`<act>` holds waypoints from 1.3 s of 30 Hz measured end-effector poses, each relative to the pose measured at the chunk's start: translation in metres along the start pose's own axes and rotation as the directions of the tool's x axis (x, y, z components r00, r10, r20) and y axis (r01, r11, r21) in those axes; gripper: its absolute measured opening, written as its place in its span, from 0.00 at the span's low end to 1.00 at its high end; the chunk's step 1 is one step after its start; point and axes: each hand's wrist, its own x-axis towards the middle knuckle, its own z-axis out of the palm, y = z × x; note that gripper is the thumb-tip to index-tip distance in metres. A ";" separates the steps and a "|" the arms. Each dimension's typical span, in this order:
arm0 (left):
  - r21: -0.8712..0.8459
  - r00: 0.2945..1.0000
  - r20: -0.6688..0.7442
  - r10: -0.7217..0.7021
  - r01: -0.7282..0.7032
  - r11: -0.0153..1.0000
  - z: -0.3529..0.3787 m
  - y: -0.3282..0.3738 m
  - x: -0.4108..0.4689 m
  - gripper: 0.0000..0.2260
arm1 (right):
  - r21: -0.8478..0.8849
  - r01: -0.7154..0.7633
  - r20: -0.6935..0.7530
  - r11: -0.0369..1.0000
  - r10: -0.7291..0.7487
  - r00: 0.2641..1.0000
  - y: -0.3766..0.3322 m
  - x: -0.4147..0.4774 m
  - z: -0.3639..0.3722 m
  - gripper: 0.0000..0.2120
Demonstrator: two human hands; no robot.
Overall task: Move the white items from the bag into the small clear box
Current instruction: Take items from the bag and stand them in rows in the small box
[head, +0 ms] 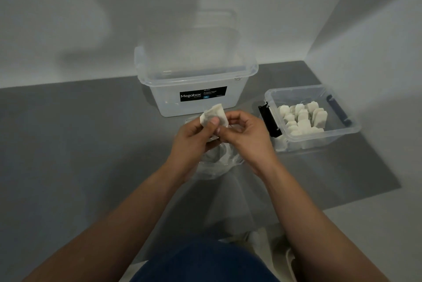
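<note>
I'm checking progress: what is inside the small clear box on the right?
The small clear box holds a pile of white items, many standing on edge. The box floor under the pile is covered, so anything beneath cannot be seen.

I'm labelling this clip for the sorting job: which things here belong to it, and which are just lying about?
In the job: white item pinched by left hand and right hand; clear bag beneath them; small clear box, already holding white pieces.
Lying about: large Megabox tub; grey mat.
</note>
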 end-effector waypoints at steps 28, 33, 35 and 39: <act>0.246 0.933 0.303 -0.195 0.122 0.962 0.087 0.019 0.026 0.17 | -0.846 0.430 0.447 0.315 -0.021 0.894 -0.094 0.024 -0.140 0.10; 0.111 0.944 0.286 -0.165 0.138 0.984 0.108 0.021 0.026 0.12 | -0.796 0.451 0.459 0.403 -0.084 0.884 -0.107 0.021 -0.146 0.13; 0.082 0.959 0.256 -0.121 0.103 0.991 0.113 0.019 0.028 0.12 | -0.777 0.393 0.372 0.492 -0.146 0.917 -0.108 0.021 -0.158 0.14; 0.043 0.973 0.220 -0.073 0.065 0.997 0.123 0.016 0.032 0.13 | -0.777 0.358 0.328 0.518 -0.152 0.932 -0.106 0.021 -0.176 0.06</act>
